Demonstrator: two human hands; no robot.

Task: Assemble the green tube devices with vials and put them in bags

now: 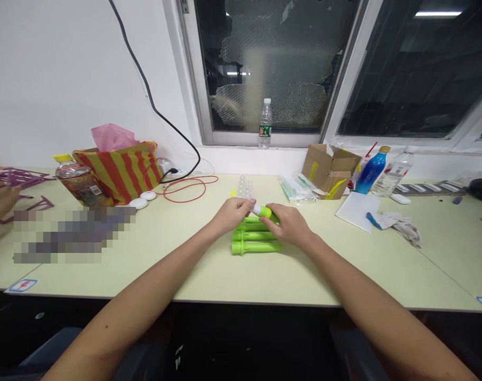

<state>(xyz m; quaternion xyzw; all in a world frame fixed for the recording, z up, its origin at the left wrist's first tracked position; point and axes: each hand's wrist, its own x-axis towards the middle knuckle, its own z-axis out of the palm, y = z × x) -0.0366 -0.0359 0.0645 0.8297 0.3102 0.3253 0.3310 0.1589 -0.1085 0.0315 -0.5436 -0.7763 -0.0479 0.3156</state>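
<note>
Over the table's middle my right hand (pixel 291 223) is wrapped round a green plastic tube (pixel 267 212), which has a yellowish band and a white end piece (pixel 257 210). The fingers of my left hand (pixel 236 214) are closed on that white end. Just below both hands several more green plastic tubes (pixel 257 247) lie side by side, their threaded ends facing left; my right hand hides part of them. Beyond my left hand are some clear plastic pieces (pixel 246 185), with small yellow parts (pixel 233 193) beside them.
A striped bag (pixel 125 172) and a brown drink bottle (pixel 82 180) stand left, near a red cable (pixel 193 196). At right are a cardboard box (pixel 328 166), plastic packets (pixel 298 189), a blue bottle (pixel 372 169) and a glove (pixel 402 225). Another person's hand (pixel 0 203) is far left.
</note>
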